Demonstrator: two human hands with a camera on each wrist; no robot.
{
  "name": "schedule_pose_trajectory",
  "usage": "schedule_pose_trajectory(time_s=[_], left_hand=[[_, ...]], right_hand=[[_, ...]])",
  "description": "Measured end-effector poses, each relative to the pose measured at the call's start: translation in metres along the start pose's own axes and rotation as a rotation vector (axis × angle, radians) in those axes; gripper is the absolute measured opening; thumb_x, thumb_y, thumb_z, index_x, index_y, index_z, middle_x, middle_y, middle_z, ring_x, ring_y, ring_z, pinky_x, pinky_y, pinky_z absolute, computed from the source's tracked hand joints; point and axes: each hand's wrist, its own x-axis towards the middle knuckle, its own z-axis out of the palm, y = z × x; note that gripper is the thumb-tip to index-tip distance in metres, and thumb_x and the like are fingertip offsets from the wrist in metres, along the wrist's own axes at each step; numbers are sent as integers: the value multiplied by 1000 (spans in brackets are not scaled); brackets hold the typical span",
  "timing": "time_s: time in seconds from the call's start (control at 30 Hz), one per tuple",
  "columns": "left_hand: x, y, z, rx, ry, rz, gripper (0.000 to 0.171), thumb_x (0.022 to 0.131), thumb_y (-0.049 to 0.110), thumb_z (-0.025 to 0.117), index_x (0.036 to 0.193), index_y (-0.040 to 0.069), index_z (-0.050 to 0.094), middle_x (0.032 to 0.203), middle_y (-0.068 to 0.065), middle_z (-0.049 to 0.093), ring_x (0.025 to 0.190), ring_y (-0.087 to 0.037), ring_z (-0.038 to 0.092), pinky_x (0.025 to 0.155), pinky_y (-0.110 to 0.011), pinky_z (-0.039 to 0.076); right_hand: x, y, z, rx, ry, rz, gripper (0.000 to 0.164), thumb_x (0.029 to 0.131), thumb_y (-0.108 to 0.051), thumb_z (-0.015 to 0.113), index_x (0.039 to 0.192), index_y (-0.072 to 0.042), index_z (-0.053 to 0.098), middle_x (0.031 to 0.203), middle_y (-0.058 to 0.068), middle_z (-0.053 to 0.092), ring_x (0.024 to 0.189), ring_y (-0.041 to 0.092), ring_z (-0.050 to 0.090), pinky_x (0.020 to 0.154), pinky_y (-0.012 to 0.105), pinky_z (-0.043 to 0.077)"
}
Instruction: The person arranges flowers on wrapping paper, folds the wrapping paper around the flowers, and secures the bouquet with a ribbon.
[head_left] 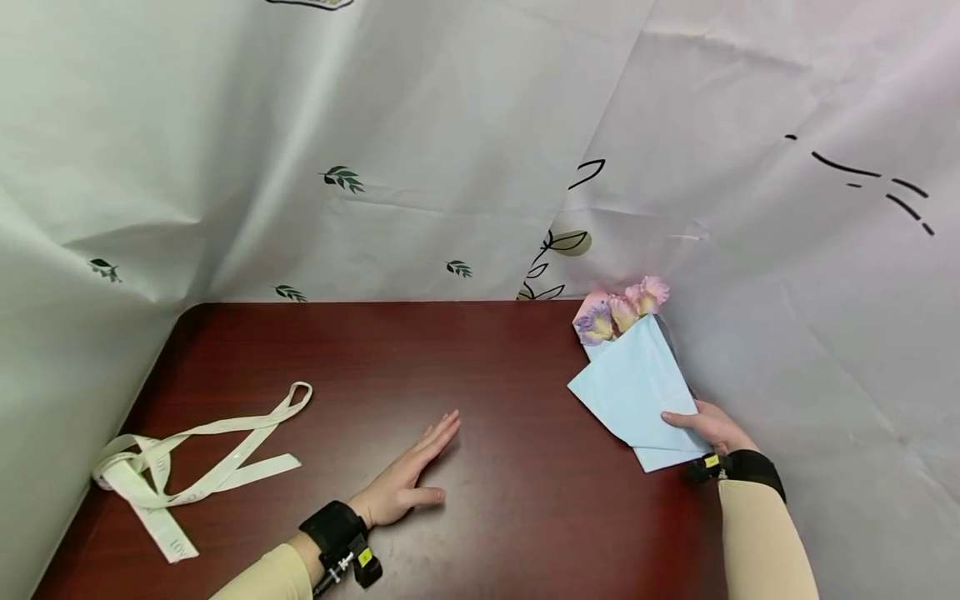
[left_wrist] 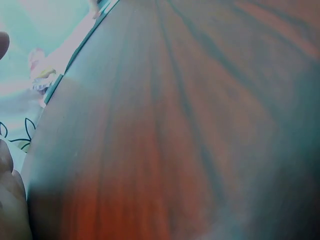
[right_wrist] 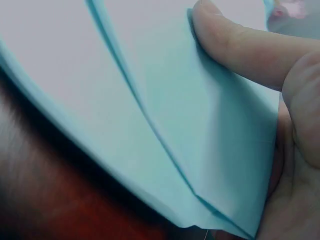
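At the right side of the table my right hand [head_left: 712,427] grips a bouquet wrapped in light blue paper [head_left: 637,392], thumb on top and the other fingers underneath. Pink and purple flowers [head_left: 621,310] show at the wrap's far end. In the right wrist view the thumb [right_wrist: 250,50] presses flat on the folded blue paper [right_wrist: 165,125]. My left hand [head_left: 408,479] is at the middle of the table, fingers straight and thumb spread, holding nothing. Off to its left lies a loosely looped white ribbon [head_left: 217,492] with printed letters.
The dark red-brown wooden table [head_left: 510,358] has a rounded far left corner. A pale curtain [head_left: 420,125] with leaf prints hangs behind it and along both sides, close beside my right arm. Black camera straps sit on both wrists.
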Motion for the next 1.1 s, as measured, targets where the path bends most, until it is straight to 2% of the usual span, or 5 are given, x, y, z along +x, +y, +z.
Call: schedule_pose_trajectory(time_s=[0.13, 0.27, 0.4, 0.7, 1.1], left_hand=[[0, -1, 0, -17, -10, -17, 94, 87, 17, 71, 162, 4, 16, 168, -19, 9, 152, -48, 6, 124, -38, -1], [1, -1, 0, -11, -10, -19, 95, 86, 18, 71, 162, 4, 16, 168, -19, 9, 152, -48, 6, 124, -38, -1], [1, 0, 0, -3, -7, -17, 96, 87, 19, 71, 163, 10, 15, 168, -20, 10, 152, -48, 7, 124, -40, 0], [1, 2, 0, 16, -6, -16, 95, 86, 18, 72, 163, 7, 16, 168, -20, 11, 152, -48, 8, 118, -62, 6], [1, 1, -1, 4, -4, -23, 96, 85, 20, 73, 162, 6, 17, 168, -18, 11, 152, -46, 8, 121, -57, 6]], right_hand=[[-3, 5, -1, -75, 102, -36, 91, 91, -45, 74, 150, 11, 33, 135, 31, 52, 108, 32, 59, 85, 37, 50], [-6, 2, 0, -144, 243, -121, 100, 89, -48, 76, 155, 8, 27, 145, 37, 42, 123, 47, 49, 95, 55, 46], [-11, -5, 1, -110, 309, -145, 98, 94, -51, 68, 159, 3, 19, 150, 38, 36, 135, 53, 39, 104, 66, 37], [-16, -4, 7, -60, 382, -122, 86, 100, -52, 55, 159, 1, 24, 155, 35, 32, 139, 53, 36, 107, 66, 34], [-20, -8, 10, -32, 401, -112, 81, 101, -53, 53, 160, -4, 27, 157, 30, 33, 141, 50, 35, 108, 65, 33]])
